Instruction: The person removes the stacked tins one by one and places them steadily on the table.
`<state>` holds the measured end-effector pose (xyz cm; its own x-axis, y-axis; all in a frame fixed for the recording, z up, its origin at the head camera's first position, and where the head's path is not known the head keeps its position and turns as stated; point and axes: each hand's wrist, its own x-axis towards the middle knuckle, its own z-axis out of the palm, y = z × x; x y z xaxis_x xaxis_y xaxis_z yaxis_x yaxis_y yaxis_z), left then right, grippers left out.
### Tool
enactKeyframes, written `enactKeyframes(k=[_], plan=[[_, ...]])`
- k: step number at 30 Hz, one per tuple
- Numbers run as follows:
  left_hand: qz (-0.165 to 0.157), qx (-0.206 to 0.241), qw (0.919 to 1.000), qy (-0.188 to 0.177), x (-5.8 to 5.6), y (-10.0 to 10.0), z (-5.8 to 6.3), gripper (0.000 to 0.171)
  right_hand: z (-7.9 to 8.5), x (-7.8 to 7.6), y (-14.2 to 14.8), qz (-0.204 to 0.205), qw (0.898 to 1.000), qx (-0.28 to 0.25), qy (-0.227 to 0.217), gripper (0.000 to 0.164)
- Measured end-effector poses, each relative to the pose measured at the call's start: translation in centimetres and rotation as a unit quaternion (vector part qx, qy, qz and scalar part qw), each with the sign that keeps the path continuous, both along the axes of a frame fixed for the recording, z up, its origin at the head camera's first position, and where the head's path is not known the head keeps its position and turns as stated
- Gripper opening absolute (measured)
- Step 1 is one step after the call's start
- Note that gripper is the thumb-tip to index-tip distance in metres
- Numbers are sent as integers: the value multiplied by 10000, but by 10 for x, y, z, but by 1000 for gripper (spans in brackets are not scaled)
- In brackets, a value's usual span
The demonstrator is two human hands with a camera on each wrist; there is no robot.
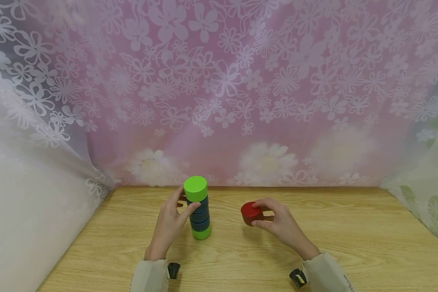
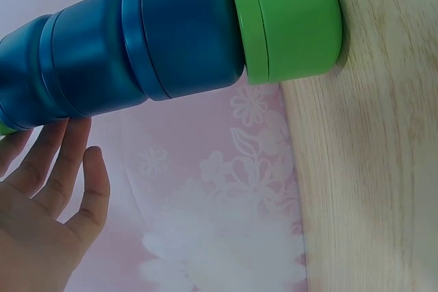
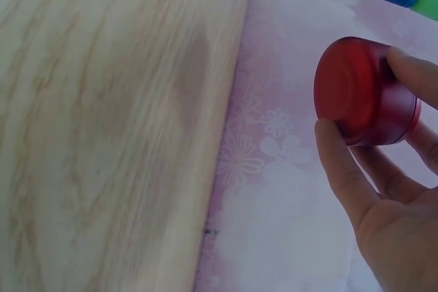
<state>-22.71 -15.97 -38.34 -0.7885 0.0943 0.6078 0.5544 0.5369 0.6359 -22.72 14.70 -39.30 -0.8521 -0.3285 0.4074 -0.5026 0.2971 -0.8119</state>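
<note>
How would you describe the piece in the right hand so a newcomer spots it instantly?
On the wooden table, right of the tall stack, the right hand pinches a red disc. It is the only red piece and stands apart from the stack.

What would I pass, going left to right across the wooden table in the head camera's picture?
The left hand → the upright stack of green and blue round blocks it touches → the red round block → the right hand gripping it.
</note>
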Motion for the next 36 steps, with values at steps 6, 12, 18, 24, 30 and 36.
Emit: enactKeyframes(k=[6,12,18,24,30,36], plan=[[-36,7,10000,22,0,0,-1,60,-4,-2,2,9,9999,102,10,37],[-20,4,10000,37,-1,0,0,60,-6,-2,3,-45,9997,209,-69,36],[-31,6,10000,40,-1,1,0,60,-11,-3,5,-112,9994,221,-222,36],[-4,0,10000,22,0,1,0,60,-18,-6,7,-164,9990,191,-361,34],[8,-20,10000,1,1,0,0,60,-23,-9,11,-318,9967,540,-513,34],[4,-10,10000,-22,1,0,0,60,-26,-12,13,-214,9952,760,-579,32]])
